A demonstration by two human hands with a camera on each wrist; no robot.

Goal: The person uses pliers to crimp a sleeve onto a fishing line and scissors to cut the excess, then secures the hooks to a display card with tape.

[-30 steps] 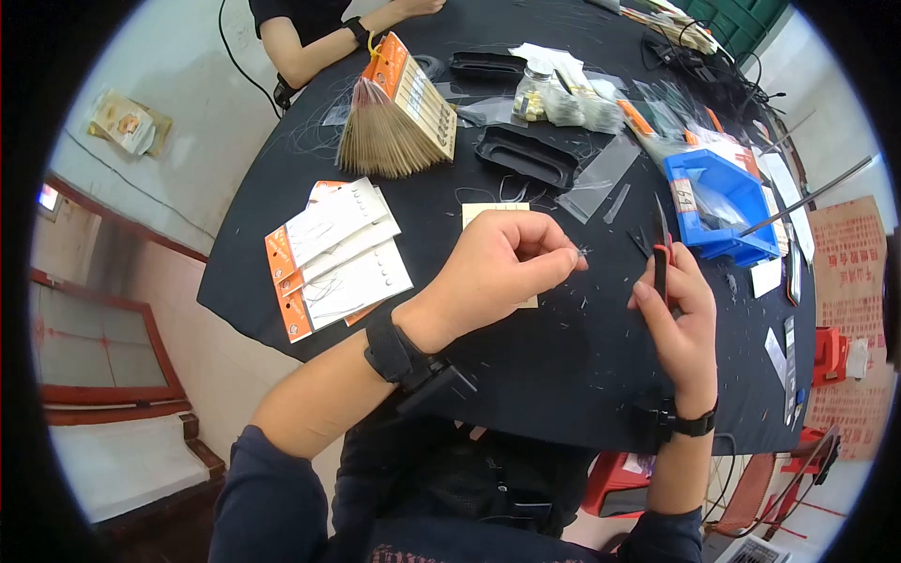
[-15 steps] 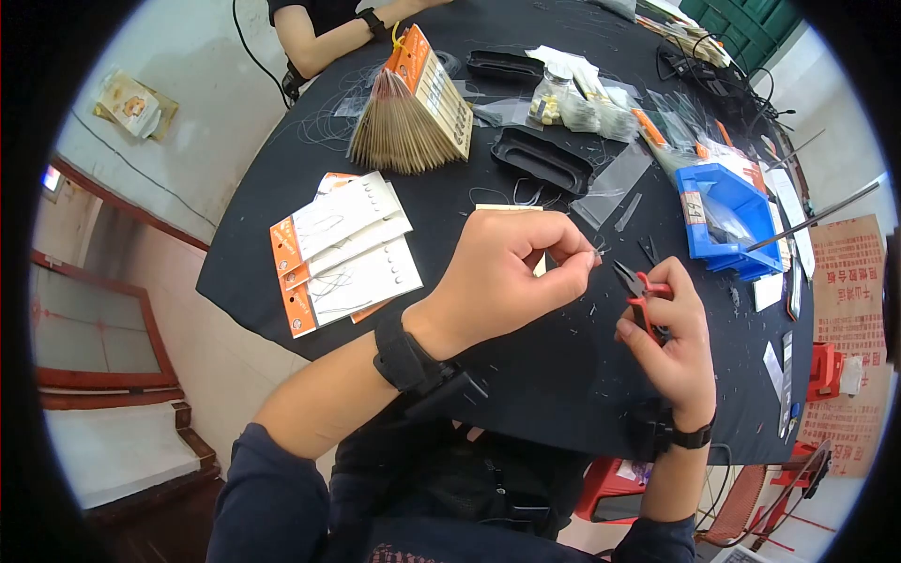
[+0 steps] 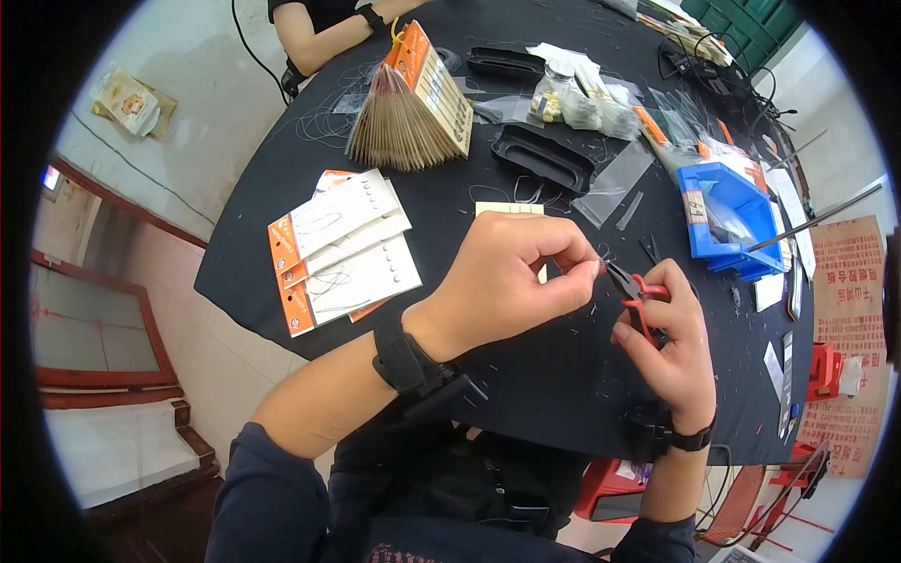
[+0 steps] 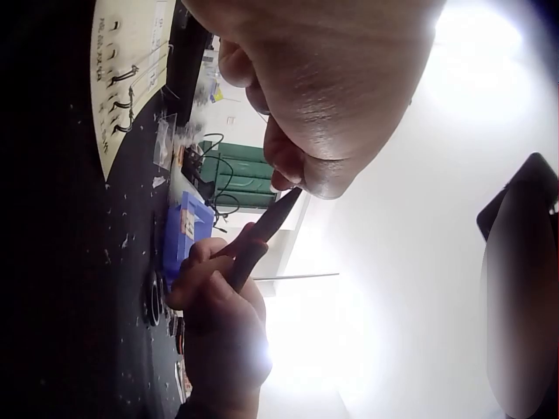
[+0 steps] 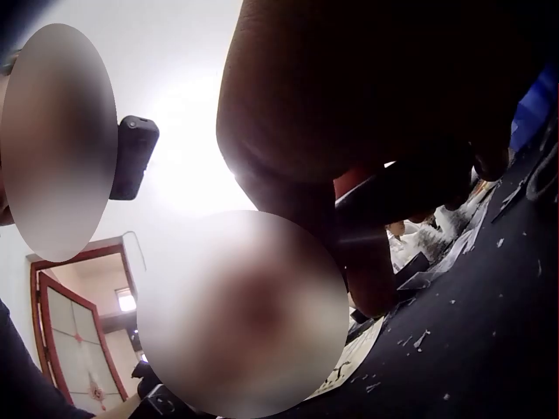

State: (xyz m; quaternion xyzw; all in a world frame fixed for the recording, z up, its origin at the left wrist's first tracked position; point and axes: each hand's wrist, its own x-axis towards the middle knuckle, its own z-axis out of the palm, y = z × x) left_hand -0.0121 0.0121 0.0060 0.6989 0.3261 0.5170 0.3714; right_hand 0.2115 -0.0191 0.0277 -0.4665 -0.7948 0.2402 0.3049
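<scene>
My left hand (image 3: 511,272) pinches a small, thin wire-like piece (image 3: 606,255) between thumb and forefinger; its exact shape is too small to tell. Red-handled pliers (image 3: 638,293) are gripped in my right hand (image 3: 671,347), their dark jaws pointing up-left at the left fingertips. In the left wrist view the tip of the pliers (image 4: 278,215) reaches the pinching fingers. A pale card (image 3: 510,207) lies on the table partly hidden behind the left hand; hooks with line sit along it in the left wrist view.
Orange-and-white cards (image 3: 361,272) lie at the left, below a fanned stack of cards (image 3: 404,122). Beyond the hands are a black tray (image 3: 542,159), a jar (image 3: 552,94) and a blue bin (image 3: 727,211). Scissors lie beside the right hand. Another person's arm rests at the far edge.
The right hand has turned the red-handled tool from upright to pointing up-left, and its tip has come to the left fingertips. The left hand keeps its pinch.
</scene>
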